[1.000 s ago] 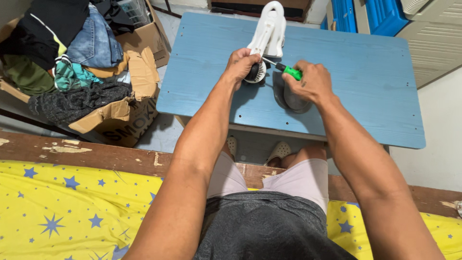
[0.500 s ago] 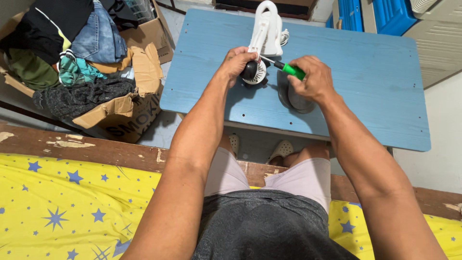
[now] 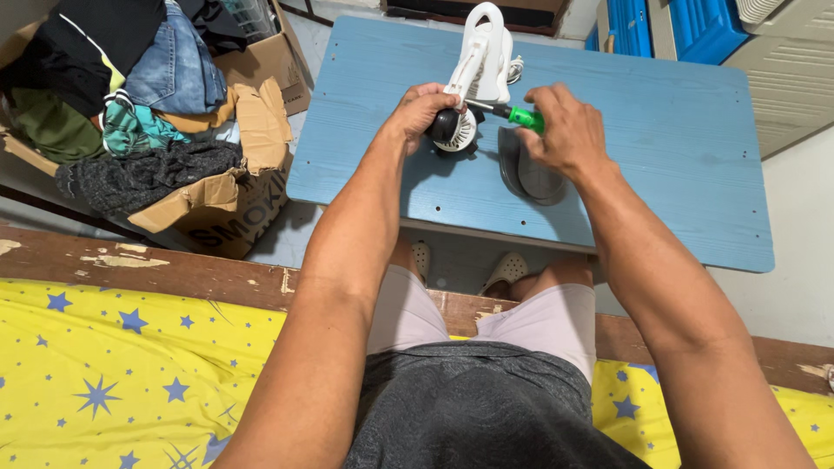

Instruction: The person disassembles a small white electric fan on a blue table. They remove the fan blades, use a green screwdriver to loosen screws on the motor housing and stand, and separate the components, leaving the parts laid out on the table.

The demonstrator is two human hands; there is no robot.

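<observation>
While the left hand [image 3: 421, 108] grips the white fan [image 3: 473, 78] at its motor, the right hand [image 3: 565, 130] is closed around a green-handled screwdriver [image 3: 512, 113]. Tip meets the motor housing. Both rest over the blue table [image 3: 660, 148].

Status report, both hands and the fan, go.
Left hand gripping white fan motor housing. Right hand holding green-handled screwdriver, tip at housing. Dark cover beside it on blue table.

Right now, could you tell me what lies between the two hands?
In the head view, the screwdriver bridges the gap: its green handle is in the right hand, and its shaft reaches the small white fan held by the left hand.
</observation>
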